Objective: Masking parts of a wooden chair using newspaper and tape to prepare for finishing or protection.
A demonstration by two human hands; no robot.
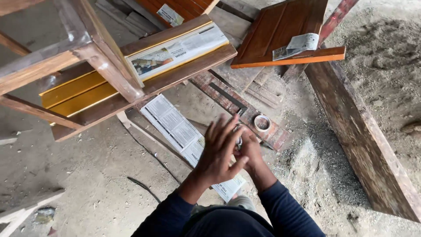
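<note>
Hands meet over the floor (pixel 87 175). Left hand (pixel 219 151) lies flat, fingers spread wide, palm pressed on a small metal object (pixel 239 139) between both hands. Right hand (pixel 251 149) sits beneath and beside it, curled around that object; the object is mostly hidden, so its kind cannot be told. Both sleeves are dark blue. Newspaper (pixel 184 136) lies on the floor under the hands. Tape roll (pixel 262 123), white, rests on a reddish plank (pixel 228 98) just beyond the hands. Wooden frame (pixel 87 66) stands to the left, with a yellow-faced board (pixel 79 92) behind it. Brown panel (pixel 285 30) lies farther off, paper on top.
</note>
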